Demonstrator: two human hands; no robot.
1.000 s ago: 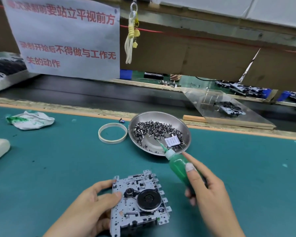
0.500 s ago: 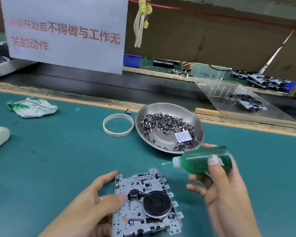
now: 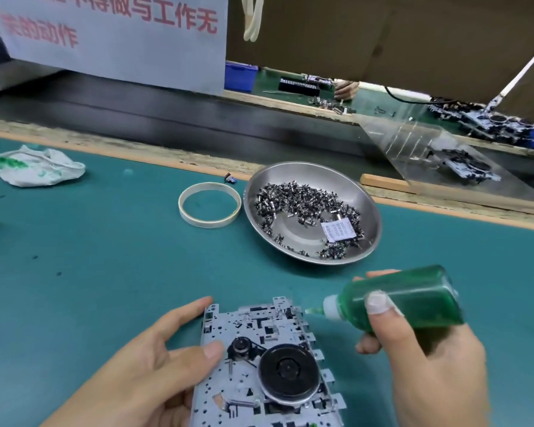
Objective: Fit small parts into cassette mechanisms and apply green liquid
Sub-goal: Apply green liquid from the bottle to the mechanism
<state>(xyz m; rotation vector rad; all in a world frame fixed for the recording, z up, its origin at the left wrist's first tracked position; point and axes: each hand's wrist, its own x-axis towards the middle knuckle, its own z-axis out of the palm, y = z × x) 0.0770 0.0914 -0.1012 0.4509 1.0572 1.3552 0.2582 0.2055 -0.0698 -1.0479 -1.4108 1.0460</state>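
A grey metal cassette mechanism (image 3: pixel 259 359) with a black flywheel lies on the green mat near the front edge. My left hand (image 3: pixel 142 374) holds its left side, thumb on the top plate beside the small pulley, index finger along its far left corner. My right hand (image 3: pixel 426 359) grips a small bottle of green liquid (image 3: pixel 413 300), tipped sideways. Its nozzle points left, just off the mechanism's far right corner. A steel dish (image 3: pixel 367 217) of several small dark metal parts sits behind.
A white tape ring (image 3: pixel 209 204) lies left of the dish. A crumpled white cloth stained green (image 3: pixel 34 167) sits far left. Behind the mat's wooden edge runs a dark conveyor belt (image 3: pixel 167 118), with a clear plastic sheet (image 3: pixel 438 155) and more mechanisms at right.
My right hand has tipped the bottle from nozzle-up to sideways and brought its nozzle down toward the mechanism's far right corner. The left hand keeps its hold on the mechanism.
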